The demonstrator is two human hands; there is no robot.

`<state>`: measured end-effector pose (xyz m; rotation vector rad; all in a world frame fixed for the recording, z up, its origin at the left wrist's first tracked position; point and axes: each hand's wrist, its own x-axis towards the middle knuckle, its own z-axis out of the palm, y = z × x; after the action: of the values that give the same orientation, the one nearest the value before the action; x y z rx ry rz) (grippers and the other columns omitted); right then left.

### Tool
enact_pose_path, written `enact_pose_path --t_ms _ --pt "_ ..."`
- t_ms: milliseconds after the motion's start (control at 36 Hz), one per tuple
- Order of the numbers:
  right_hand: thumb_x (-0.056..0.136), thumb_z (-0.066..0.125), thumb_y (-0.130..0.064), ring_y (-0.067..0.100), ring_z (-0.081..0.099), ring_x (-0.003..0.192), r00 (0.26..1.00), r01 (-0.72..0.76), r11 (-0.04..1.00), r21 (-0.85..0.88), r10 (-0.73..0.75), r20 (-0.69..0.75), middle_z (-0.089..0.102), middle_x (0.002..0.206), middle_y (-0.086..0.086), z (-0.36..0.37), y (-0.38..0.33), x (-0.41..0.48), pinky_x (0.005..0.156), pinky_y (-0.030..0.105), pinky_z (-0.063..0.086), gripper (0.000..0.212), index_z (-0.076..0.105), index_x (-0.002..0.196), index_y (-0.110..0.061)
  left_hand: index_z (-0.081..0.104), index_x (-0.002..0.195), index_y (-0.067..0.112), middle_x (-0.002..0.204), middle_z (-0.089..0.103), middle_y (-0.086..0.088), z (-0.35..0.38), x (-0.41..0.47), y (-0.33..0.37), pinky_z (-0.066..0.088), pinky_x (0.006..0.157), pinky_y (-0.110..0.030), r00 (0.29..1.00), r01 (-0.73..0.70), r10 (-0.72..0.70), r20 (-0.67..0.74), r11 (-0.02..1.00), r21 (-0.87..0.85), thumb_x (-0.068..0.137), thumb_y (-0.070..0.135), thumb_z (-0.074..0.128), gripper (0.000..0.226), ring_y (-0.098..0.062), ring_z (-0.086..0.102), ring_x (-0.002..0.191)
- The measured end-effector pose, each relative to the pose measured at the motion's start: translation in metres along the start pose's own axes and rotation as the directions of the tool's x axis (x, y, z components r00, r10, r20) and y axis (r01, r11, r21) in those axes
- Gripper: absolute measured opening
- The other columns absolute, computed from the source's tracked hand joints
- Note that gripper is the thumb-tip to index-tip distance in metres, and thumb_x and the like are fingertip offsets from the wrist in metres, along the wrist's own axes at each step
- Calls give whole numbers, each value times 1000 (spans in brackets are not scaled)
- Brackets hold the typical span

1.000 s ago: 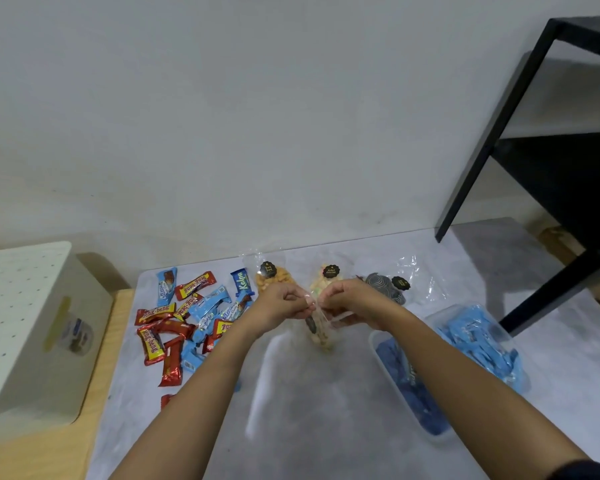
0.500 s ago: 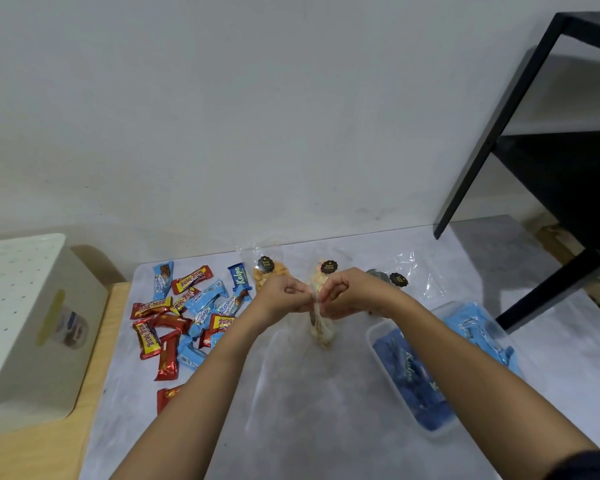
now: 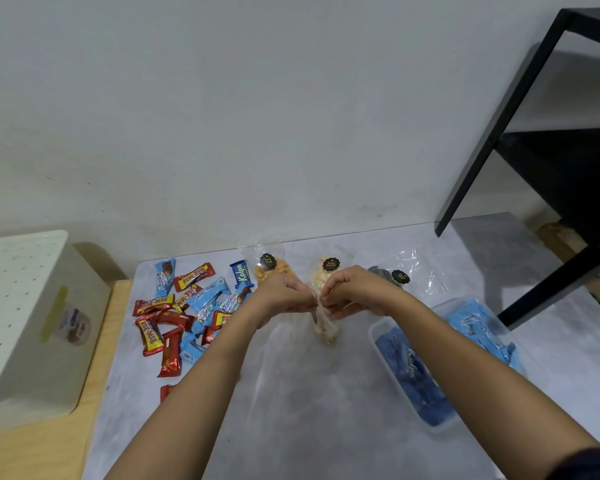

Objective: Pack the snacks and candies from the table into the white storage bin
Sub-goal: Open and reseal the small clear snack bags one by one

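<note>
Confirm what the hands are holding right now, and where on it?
Both hands, left hand and right hand, pinch the top of a clear snack bag; its filled bottom hangs below.

Both hands, left and right, pinching a clear snack bag above the grey table, candy bars left

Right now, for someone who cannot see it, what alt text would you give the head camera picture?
Both hands, left hand and right hand, pinch a clear bag of pale snacks above a grey table. Red and blue wrapped candy bars lie to the left, a white perforated storage bin beyond them, and a clear tub of blue packets to the right.
</note>
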<state>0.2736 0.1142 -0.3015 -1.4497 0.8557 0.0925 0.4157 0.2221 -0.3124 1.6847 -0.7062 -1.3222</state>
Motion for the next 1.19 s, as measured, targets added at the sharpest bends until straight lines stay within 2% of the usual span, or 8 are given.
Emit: enact_pose_path --t_ms 139,417,556,694,833,972,1083,1194 --pt "80 61 9 16 65 58 1000 9 1000 -22 -10 -12 64 72 14 0 -1 -1 62 29 60 12 65 78 -2 70 69 0 60 70 -7 1 -2 1 59 67 -23 1000 -19 19 -12 1000 2 75 -10 66 13 -15 69 60" --pt "77 65 8 23 66 68 997 42 998 -49 -46 -64 66 79 17 0 -5 -3 72 34 60 10 66 82 -2 68 70 0 57 68 -3 4 -2 -4 58 65 -21 995 -64 61 -85 997 -35 76 -12 65 14 -12 67 57" --pt "72 70 12 21 64 66 998 48 996 -81 -51 -37 63 54 -3 0 -5 -5 76 38 59 19 66 83 -3 68 70 1 56 69 -1 4 -1 -6 59 65 -22 994 -75 69 -85 995 -67 77 -12 64 15 -11 67 57" --pt "70 70 13 20 66 64 999 31 997 -75 -33 -35 65 68 9 3 -2 -7 62 28 59 21 66 84 -1 67 69 2 57 69 -1 6 1 -9 58 62 -20 992 -86 75 -104 990 -109 77 -14 62 18 -11 67 57" --pt "74 66 11 18 65 58 994 31 999 -36 -34 -102 65 68 13 -1 -1 -6 64 28 60 19 67 93 10 67 73 -1 59 69 -1 7 -1 -11 55 58 -16 990 -114 101 -101 984 -140 78 -14 62 14 -9 68 57" --pt "75 64 11 21 64 61 994 33 999 -7 -33 -105 65 70 14 -3 1 -7 71 31 60 18 67 93 9 67 72 0 64 68 -4 10 3 -17 56 60 -17 980 -167 150 -129 976 -138 77 -13 62 16 -9 68 59" --pt "75 64 13 20 63 64 994 74 997 8 -73 -85 63 70 11 -3 3 -8 77 35 58 16 68 81 -2 66 82 4 70 69 -4 9 6 -21 57 68 -22 978 -188 168 -127 967 -171 77 -5 68 10 -13 68 68" --pt "77 61 14 17 62 65 993 93 995 -43 -96 -66 62 59 1 -7 3 -7 74 32 58 18 67 85 -1 59 99 23 97 57 -3 5 12 -29 51 88 -33 965 -209 184 -187 969 -128 64 14 68 37 -16 57 94"
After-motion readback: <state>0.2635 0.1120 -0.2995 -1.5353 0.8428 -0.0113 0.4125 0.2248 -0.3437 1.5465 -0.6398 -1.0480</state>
